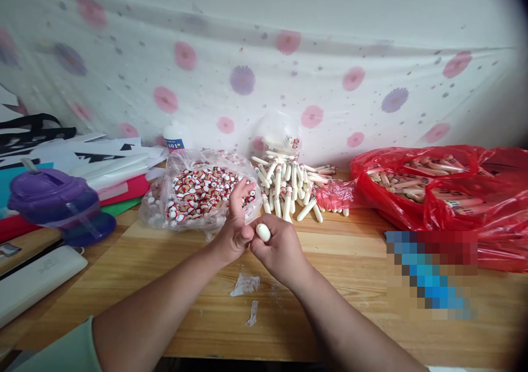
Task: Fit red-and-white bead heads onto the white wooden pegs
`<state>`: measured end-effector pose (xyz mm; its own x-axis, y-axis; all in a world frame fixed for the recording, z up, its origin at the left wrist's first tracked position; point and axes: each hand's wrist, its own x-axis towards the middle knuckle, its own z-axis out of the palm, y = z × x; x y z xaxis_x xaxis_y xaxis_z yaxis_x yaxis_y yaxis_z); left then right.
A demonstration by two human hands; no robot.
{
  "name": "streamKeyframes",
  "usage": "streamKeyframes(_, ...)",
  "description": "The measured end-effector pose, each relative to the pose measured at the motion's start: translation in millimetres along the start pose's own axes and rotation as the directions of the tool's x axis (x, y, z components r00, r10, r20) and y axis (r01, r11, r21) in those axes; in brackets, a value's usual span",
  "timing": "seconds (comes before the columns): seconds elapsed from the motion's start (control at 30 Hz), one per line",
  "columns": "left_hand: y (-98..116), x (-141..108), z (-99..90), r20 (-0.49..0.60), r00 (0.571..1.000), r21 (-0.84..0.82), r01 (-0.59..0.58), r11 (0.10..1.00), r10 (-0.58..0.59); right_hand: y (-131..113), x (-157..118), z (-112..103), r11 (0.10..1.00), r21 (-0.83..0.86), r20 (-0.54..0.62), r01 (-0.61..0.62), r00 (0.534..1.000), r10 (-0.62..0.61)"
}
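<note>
Head view: the fingers of the right hand (284, 245) are clamping around a pale, round-ended piece (263, 232), its end facing the camera above the wood. The fingers of the left hand (236, 223) are standing raised and apart, with the thumb lying close beside the piece. For good control, the right grip should be bearing firmly on the sides—never covering the rounded end—while the left thumb is steadying without pushing. How much is hidden in the fist, the view is not telling.

Outward, the clear bag (202, 193) of red-and-white pieces is crowding the raised fingers; the pile of pale sticks (289, 182) is lying just beyond the hands. The red bag (416, 196) is bounding the right side. Nearer the body, the tabletop (185, 306) is offering working room, though two film scraps (245, 285) are lying there—keep the wrists above them.
</note>
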<state>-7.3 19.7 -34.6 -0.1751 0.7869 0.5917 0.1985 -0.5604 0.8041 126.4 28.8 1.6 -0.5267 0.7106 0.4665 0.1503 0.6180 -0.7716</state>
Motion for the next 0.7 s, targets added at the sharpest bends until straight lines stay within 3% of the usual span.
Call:
streamKeyframes(0.1, -0.1, 1.9, -2.6, -0.025, 0.998, 0.052, -0.058, 0.997, 0.059, -0.8, -0.4, -2.0, 1.000, 0.017, 0.037, 0.016, 0.999, -0.016)
streamKeyframes(0.33, -0.5, 2.6, -1.9, -0.011, 0.997, 0.060, -0.080, 0.995, 0.081, 3.3, -1.0, 4.6, 0.998, -0.002, -0.044, 0.062, 0.997, -0.062)
streamKeyframes(0.7, 0.1, -0.5, 1.1, 0.085, 0.995, -0.067, 0.054, 0.996, -0.049, 5.7, -0.1, 5.9, 0.998, 0.005, -0.033, 0.063, 0.998, -0.063)
